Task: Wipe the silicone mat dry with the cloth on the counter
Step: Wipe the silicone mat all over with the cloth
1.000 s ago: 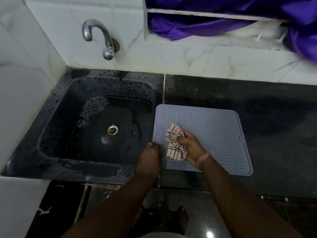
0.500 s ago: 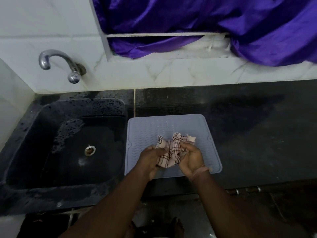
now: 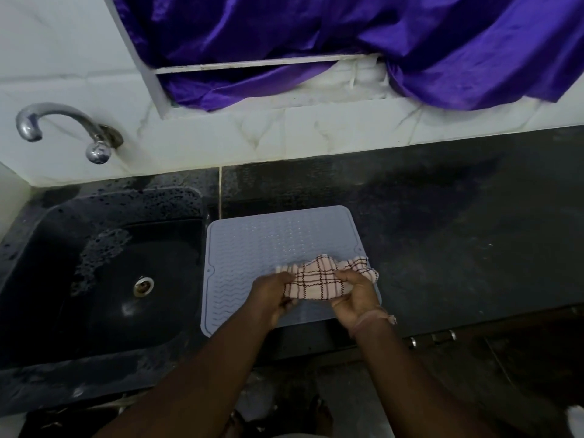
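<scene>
A pale blue-grey silicone mat (image 3: pixel 252 248) with a wavy ribbed surface lies on the black counter (image 3: pixel 458 232), just right of the sink. A pink checked cloth (image 3: pixel 319 278) is stretched over the mat's near right part. My left hand (image 3: pixel 271 295) pinches the cloth's left end. My right hand (image 3: pixel 354 298) grips its right end, with a thread band on the wrist. Both hands hold the cloth just above the mat; whether it touches the mat I cannot tell.
A black sink (image 3: pixel 104 279) with a drain and water drops on it sits to the left, with a chrome tap (image 3: pixel 63 128) on the white tiled wall above. A purple curtain (image 3: pixel 347 42) hangs over the window ledge behind the counter.
My left hand left the mat's edge and took hold of the cloth. Both hands have since pulled the bunched cloth out wider, toward the mat's right side. The view shifted right.
</scene>
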